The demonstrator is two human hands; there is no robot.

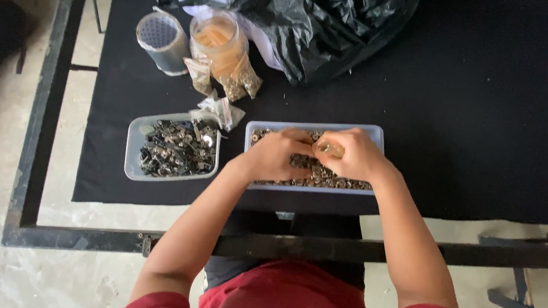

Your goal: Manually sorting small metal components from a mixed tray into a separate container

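Hands meet over a shallow pale-blue tray (pixel 378 134) of small brownish metal parts (pixel 324 175), seen from above on a table draped in black cloth (pixel 482 123). My left hand (pixel 278 154) rests on the heap with its fingers curled down into the parts, as if gathering some; whether it has closed on any, I cannot tell. My right hand (pixel 353 154) is pinched shut on a small clear packet (pixel 329 149), held just above the tray, probably so that anything dropped falls back into the heap. Both hands touch at the fingertips, close in front of my body.

Just left of this tray sits a second clear tray (pixel 133 150) of darker, larger metal pieces (pixel 176 148), kept apart from the small ones. Behind it stand a plastic jar (pixel 220 44) with orange contents, several filled little bags (pixel 240 84) leaning at its foot, and a grey mesh cylinder (pixel 161 42) on its side. A crumpled black plastic bag (pixel 322 22) lies at the far edge. My red shirt (pixel 283 296) shows at the bottom.
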